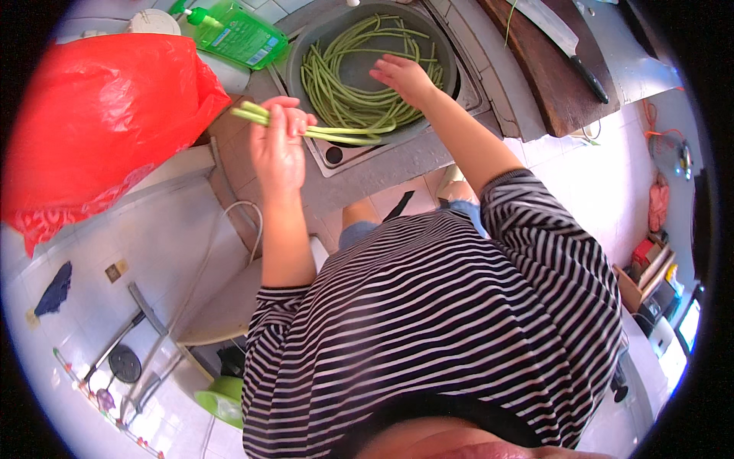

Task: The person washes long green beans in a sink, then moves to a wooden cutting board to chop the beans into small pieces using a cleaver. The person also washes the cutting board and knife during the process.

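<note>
My left hand is closed around a small bunch of green yardlong beans. Short ends stick out to the left of it, and the longer part reaches right, over the front rim of a grey basin. Inside the basin, which sits in the sink, lies a loose coil of more long beans. Over that coil is my right hand, its fingers apart and nothing seen in them. Whether its underside touches the beans cannot be told.
A red plastic bag bulges at the left, beside a green pump bottle. On the right, a cleaver rests on a dark wooden cutting board. The counter's front edge runs between my body and the sink.
</note>
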`<move>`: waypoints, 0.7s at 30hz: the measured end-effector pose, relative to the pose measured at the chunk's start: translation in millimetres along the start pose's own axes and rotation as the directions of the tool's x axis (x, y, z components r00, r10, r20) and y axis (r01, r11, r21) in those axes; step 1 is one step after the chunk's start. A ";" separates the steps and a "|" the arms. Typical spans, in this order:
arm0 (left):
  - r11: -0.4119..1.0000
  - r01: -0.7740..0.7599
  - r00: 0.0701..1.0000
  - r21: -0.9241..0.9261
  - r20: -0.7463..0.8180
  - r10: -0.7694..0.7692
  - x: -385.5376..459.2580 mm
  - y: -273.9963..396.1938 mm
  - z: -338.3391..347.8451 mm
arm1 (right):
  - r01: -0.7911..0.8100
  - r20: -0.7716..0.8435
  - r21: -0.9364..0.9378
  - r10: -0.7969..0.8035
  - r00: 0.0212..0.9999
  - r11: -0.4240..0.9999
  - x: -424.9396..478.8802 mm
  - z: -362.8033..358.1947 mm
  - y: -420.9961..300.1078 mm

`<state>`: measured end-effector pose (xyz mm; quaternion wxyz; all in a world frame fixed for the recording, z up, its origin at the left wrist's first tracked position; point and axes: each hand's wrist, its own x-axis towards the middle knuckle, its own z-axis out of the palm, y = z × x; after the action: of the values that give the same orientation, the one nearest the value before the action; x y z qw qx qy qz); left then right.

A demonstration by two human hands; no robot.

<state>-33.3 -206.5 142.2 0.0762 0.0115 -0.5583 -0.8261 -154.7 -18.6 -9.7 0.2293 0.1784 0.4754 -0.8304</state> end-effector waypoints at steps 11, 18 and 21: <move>0.986 -0.134 0.976 0.101 0.187 0.114 50.0 37.6 0.2 | 0.065 -0.370 0.656 0.245 0.896 0.752 103.1 7.5 18.0; 0.975 0.120 0.985 0.189 0.098 -0.140 70.2 -13.5 -7.9 | 0.180 -0.280 0.290 -0.096 0.955 0.940 104.1 -10.9 21.5; 0.979 0.054 0.996 0.199 0.059 -0.067 84.8 -23.8 -1.2 | 0.362 -0.134 -0.281 -0.410 0.902 0.889 55.7 27.5 5.1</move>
<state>-119.6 -210.7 125.4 0.0310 0.0088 -0.6389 -0.7686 -200.4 -56.5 -28.7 0.0335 0.1278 0.6217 -0.7720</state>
